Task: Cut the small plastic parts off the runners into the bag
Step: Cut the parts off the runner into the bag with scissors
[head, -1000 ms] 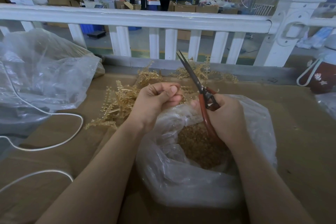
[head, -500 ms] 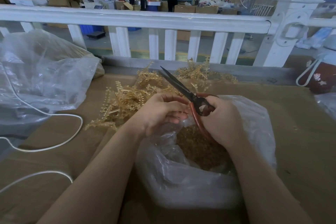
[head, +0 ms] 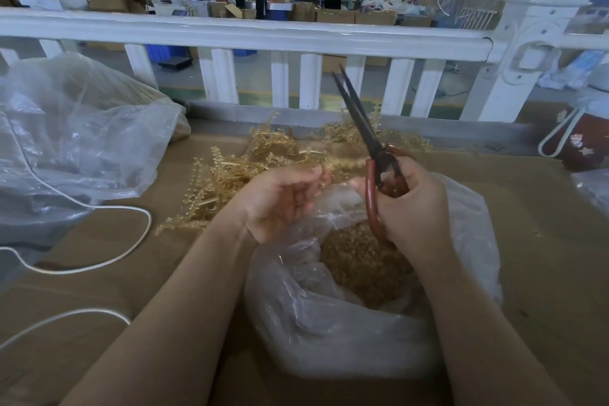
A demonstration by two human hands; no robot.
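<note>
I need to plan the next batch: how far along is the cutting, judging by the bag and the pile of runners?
Done: the clear bag already holds a thick layer of cut parts. In hand: the right hand grips the red-handled scissors, blades pointing up; the left hand is at the bag's mouth, whether it holds a runner is unclear. Left: a pile of uncut runners remains on the cardboard behind.

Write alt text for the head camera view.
A person's right hand grips red-handled scissors, blades pointing up, over an open clear bag of cut amber parts. The left hand, fingers loosely curled, hangs beside a pile of runners.
</note>
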